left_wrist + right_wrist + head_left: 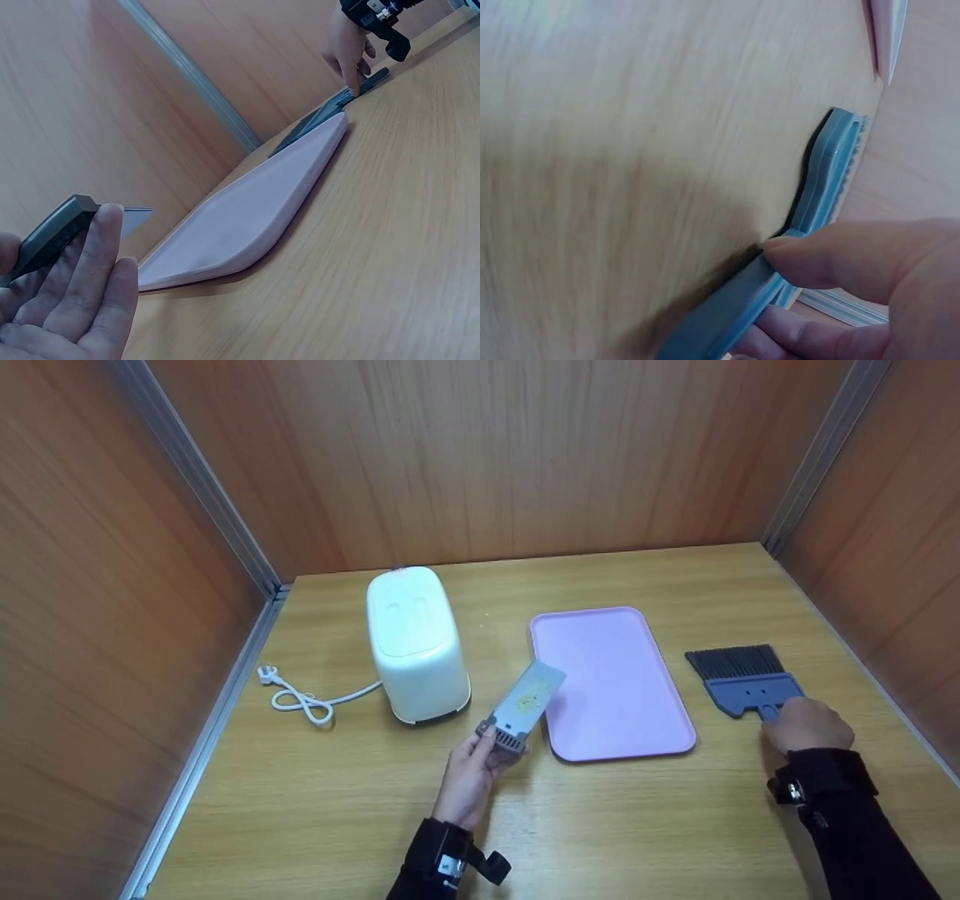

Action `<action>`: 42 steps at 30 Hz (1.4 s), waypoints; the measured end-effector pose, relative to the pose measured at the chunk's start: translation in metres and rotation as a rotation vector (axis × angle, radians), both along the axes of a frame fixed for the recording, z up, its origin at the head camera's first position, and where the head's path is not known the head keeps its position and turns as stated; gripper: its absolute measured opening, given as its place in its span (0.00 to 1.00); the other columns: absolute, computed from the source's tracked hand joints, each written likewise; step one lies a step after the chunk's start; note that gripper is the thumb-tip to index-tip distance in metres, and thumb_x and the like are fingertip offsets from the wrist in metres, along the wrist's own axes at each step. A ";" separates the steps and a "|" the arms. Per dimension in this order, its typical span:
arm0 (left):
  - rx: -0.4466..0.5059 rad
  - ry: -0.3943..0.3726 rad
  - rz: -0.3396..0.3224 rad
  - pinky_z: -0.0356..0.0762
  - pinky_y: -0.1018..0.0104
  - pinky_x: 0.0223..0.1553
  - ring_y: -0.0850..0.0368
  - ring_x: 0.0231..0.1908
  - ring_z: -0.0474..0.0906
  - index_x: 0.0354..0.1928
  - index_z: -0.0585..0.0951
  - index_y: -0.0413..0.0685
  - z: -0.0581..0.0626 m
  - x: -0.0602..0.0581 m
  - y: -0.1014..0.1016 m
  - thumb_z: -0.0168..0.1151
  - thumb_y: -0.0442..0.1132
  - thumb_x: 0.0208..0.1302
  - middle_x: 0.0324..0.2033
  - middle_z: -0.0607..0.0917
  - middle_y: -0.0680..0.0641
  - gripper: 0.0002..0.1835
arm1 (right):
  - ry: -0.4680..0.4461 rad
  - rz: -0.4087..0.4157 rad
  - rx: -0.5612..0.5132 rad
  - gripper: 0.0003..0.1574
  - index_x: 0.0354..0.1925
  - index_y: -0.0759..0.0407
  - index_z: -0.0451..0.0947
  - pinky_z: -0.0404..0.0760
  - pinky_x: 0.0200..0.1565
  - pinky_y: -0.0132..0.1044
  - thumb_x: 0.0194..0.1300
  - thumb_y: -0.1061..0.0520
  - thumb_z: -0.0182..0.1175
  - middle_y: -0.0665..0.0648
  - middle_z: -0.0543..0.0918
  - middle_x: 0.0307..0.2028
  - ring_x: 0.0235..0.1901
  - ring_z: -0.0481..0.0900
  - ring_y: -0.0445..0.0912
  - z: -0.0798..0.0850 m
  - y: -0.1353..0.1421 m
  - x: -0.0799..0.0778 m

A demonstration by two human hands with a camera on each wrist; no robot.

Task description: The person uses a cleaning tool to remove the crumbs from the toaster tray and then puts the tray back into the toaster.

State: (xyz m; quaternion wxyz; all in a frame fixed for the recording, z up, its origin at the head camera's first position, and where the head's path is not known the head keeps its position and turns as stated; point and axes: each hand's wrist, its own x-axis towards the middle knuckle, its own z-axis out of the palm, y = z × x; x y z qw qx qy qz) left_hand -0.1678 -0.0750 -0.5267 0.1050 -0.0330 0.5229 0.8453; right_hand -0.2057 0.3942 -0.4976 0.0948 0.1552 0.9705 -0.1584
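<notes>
My left hand [472, 780] holds a metal crumb tray [534, 694] by its slotted grey end, thumb on top and fingers underneath. Yellowish crumbs lie on its flat surface, and its far end overlaps the near-left side of a pink tray [615, 682] in the head view. Over at the right, my right hand [808, 725] grips the handle of a blue-grey brush [754, 690] with dark bristles. The right wrist view shows the thumb on one face of the handle [727, 307] and fingers behind it. The brush lies low along the tabletop, bristles pointing away from me.
A white toaster-like appliance [416, 645] stands left of the pink tray. Its white cord [349, 697] loops out to a plug [267, 674] on the left. Wood-look panels [525, 457] wall in the table [337, 795] at the back and both sides.
</notes>
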 end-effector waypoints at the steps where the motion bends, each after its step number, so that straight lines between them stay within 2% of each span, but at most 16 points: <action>1: 0.000 -0.001 -0.001 0.82 0.55 0.64 0.41 0.56 0.87 0.75 0.64 0.26 0.000 0.000 0.000 0.46 0.39 0.87 0.64 0.81 0.30 0.26 | 0.001 -0.001 0.002 0.24 0.17 0.53 0.64 0.65 0.26 0.38 0.72 0.57 0.55 0.52 0.67 0.20 0.22 0.69 0.48 0.001 0.000 0.001; 8: -0.020 0.016 0.004 0.82 0.56 0.63 0.47 0.51 0.89 0.74 0.66 0.25 -0.001 0.001 -0.002 0.46 0.40 0.87 0.61 0.83 0.31 0.26 | 0.025 0.026 -0.004 0.24 0.19 0.54 0.66 0.67 0.25 0.40 0.74 0.54 0.54 0.53 0.68 0.20 0.22 0.70 0.49 0.019 -0.004 0.003; 16: 0.002 -0.007 0.008 0.82 0.56 0.63 0.38 0.57 0.86 0.74 0.66 0.25 -0.002 -0.001 0.000 0.46 0.40 0.87 0.64 0.81 0.30 0.26 | 0.106 0.047 -0.057 0.28 0.19 0.54 0.63 0.66 0.23 0.38 0.75 0.48 0.55 0.51 0.65 0.19 0.20 0.68 0.47 0.039 -0.005 0.003; 21: 0.004 -0.014 0.009 0.82 0.55 0.64 0.37 0.59 0.84 0.74 0.65 0.25 -0.001 -0.001 0.000 0.46 0.40 0.87 0.66 0.80 0.30 0.26 | 0.179 0.007 -0.118 0.27 0.20 0.56 0.62 0.66 0.25 0.39 0.73 0.47 0.56 0.52 0.65 0.19 0.21 0.68 0.48 0.040 -0.006 0.002; 24: 0.005 -0.014 0.008 0.82 0.55 0.64 0.37 0.59 0.85 0.75 0.65 0.26 -0.001 -0.001 0.001 0.46 0.40 0.87 0.66 0.80 0.30 0.26 | 0.270 -0.058 -0.166 0.28 0.31 0.73 0.75 0.75 0.31 0.47 0.73 0.47 0.56 0.66 0.78 0.27 0.29 0.77 0.58 0.036 -0.007 0.004; 26: 0.005 -0.012 0.007 0.82 0.55 0.64 0.37 0.59 0.85 0.75 0.65 0.26 -0.001 -0.001 0.000 0.46 0.40 0.87 0.66 0.80 0.30 0.26 | 0.350 -0.115 -0.206 0.32 0.48 0.80 0.80 0.79 0.39 0.50 0.73 0.48 0.57 0.76 0.83 0.40 0.39 0.81 0.65 0.032 -0.010 0.004; 27: 0.004 -0.013 0.006 0.82 0.55 0.64 0.37 0.59 0.85 0.75 0.65 0.26 -0.001 -0.001 0.000 0.46 0.40 0.87 0.66 0.80 0.30 0.26 | 0.387 -0.149 -0.235 0.34 0.57 0.79 0.79 0.82 0.42 0.49 0.74 0.47 0.58 0.77 0.85 0.46 0.41 0.84 0.64 0.030 -0.011 0.004; 28: 0.001 -0.014 0.008 0.82 0.55 0.64 0.37 0.59 0.85 0.75 0.66 0.27 -0.001 -0.001 0.000 0.46 0.40 0.87 0.65 0.80 0.30 0.26 | 0.417 -0.180 -0.271 0.36 0.64 0.78 0.76 0.84 0.43 0.46 0.75 0.47 0.58 0.76 0.86 0.48 0.43 0.87 0.59 0.029 -0.012 0.005; 29: -0.002 -0.012 0.007 0.82 0.55 0.64 0.37 0.59 0.85 0.75 0.66 0.27 -0.001 -0.001 0.000 0.46 0.40 0.87 0.65 0.80 0.30 0.26 | 0.440 -0.214 -0.304 0.37 0.66 0.76 0.75 0.85 0.42 0.42 0.76 0.47 0.59 0.73 0.88 0.46 0.40 0.89 0.54 0.027 -0.013 0.005; 31: -0.007 -0.013 0.007 0.82 0.55 0.64 0.38 0.58 0.85 0.75 0.66 0.27 -0.001 0.000 0.000 0.46 0.41 0.87 0.65 0.80 0.30 0.26 | 0.483 -0.273 -0.368 0.37 0.69 0.72 0.75 0.84 0.32 0.31 0.76 0.46 0.61 0.62 0.91 0.35 0.28 0.88 0.42 0.026 -0.013 0.004; 33: -0.008 -0.013 0.006 0.82 0.54 0.64 0.38 0.58 0.85 0.75 0.66 0.27 -0.001 0.000 -0.001 0.46 0.41 0.87 0.65 0.80 0.30 0.27 | 0.516 -0.320 -0.416 0.37 0.70 0.68 0.76 0.80 0.24 0.26 0.75 0.44 0.63 0.45 0.86 0.25 0.18 0.83 0.33 0.025 -0.013 0.003; 35: -0.007 -0.010 0.008 0.82 0.54 0.64 0.39 0.58 0.86 0.75 0.66 0.27 -0.001 0.001 -0.001 0.47 0.41 0.87 0.65 0.81 0.31 0.27 | 0.552 -0.350 -0.428 0.37 0.69 0.65 0.78 0.79 0.26 0.26 0.74 0.43 0.65 0.33 0.81 0.21 0.18 0.80 0.31 0.024 -0.012 0.002; 37: -0.003 -0.003 0.008 0.82 0.55 0.64 0.39 0.57 0.86 0.74 0.66 0.26 -0.001 0.001 -0.001 0.46 0.41 0.87 0.65 0.81 0.30 0.26 | 0.594 -0.375 -0.451 0.37 0.68 0.64 0.79 0.81 0.41 0.28 0.73 0.41 0.67 0.28 0.76 0.18 0.21 0.78 0.29 0.022 -0.012 0.000; 39: -0.002 0.008 0.007 0.82 0.55 0.64 0.39 0.57 0.86 0.74 0.66 0.25 -0.001 0.001 -0.001 0.46 0.40 0.87 0.64 0.81 0.30 0.26 | 0.617 -0.403 -0.467 0.37 0.67 0.63 0.81 0.76 0.58 0.36 0.73 0.39 0.67 0.27 0.75 0.15 0.28 0.72 0.25 0.020 -0.013 -0.001; 40: -0.002 0.010 0.007 0.82 0.55 0.64 0.39 0.56 0.86 0.74 0.65 0.24 -0.001 0.002 -0.001 0.46 0.40 0.87 0.64 0.82 0.30 0.26 | 0.622 -0.417 -0.488 0.37 0.67 0.63 0.81 0.72 0.64 0.40 0.73 0.39 0.67 0.28 0.76 0.15 0.28 0.71 0.25 0.020 -0.013 -0.002; 42: -0.002 0.011 0.006 0.82 0.55 0.64 0.39 0.56 0.86 0.74 0.65 0.24 -0.001 0.001 -0.001 0.46 0.40 0.87 0.63 0.82 0.30 0.26 | 0.629 -0.442 -0.541 0.37 0.66 0.63 0.81 0.67 0.67 0.37 0.73 0.38 0.66 0.31 0.79 0.15 0.29 0.72 0.24 0.020 -0.013 -0.003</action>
